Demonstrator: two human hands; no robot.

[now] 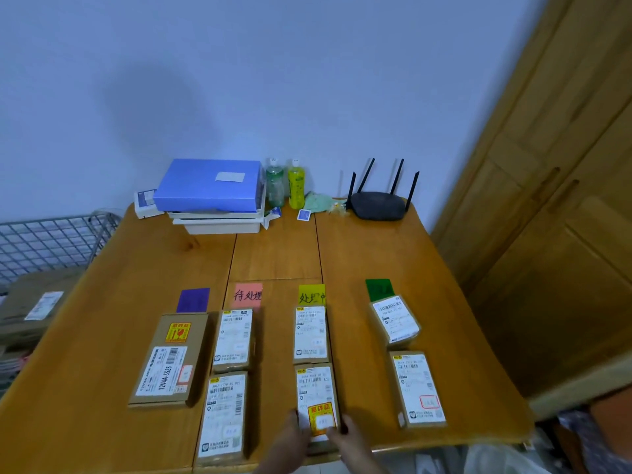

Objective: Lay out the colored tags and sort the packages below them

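Cardboard package in hand: the near yellow-column package [316,398] lies flat at the middle of the desk's [376,254] near edge, with its red-and-yellow sticker towards the person.
Hands: the left hand [290,439] and right hand [352,439] are close together, one clasping each long side of that package's near end. The exact lie of the fingers is blurred.
Yellow tag [312,295]: at mid-desk, with the far yellow-column package [310,333] just below it. The held package follows almost end to end.
Step in hand: most likely setting or squaring this package in its column, with the sorting close to done.
Pink tag [248,295]: towards the left edge from the yellow one, with two packages [234,338] [224,415] in a line beneath it.
Purple tag [193,300]: nearest the left edge, with one broad flat package [169,359] below it.
Green tag [378,289]: nearest the right edge. Its upper package [395,319] overlaps the tag and sits tilted, and a second package [419,388] lies nearer.
Next move: probably a small nudge to line the held package up under its neighbour, then letting go. The overhang at the near edge calls for care.
Far edge: blue folder [208,184] on white trays towards the left corner, two bottles [275,183] [296,183] in the middle, and a black router [378,205] towards the right corner.
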